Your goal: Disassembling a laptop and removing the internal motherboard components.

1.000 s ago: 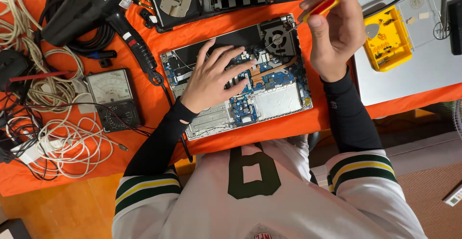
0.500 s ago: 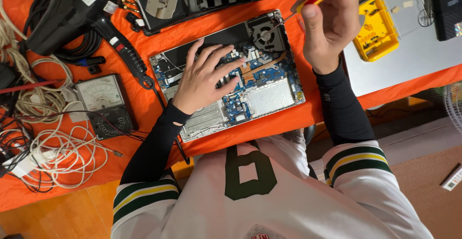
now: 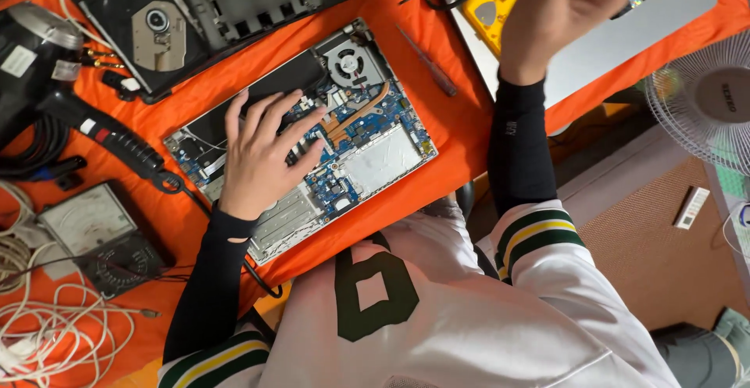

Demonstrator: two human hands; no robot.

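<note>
My left hand (image 3: 262, 153) lies flat, fingers apart, on the open laptop (image 3: 312, 134); best press lightly, off the fan (image 3: 348, 64); right hand (image 3: 574, 1) raised, grip unclear.
</note>
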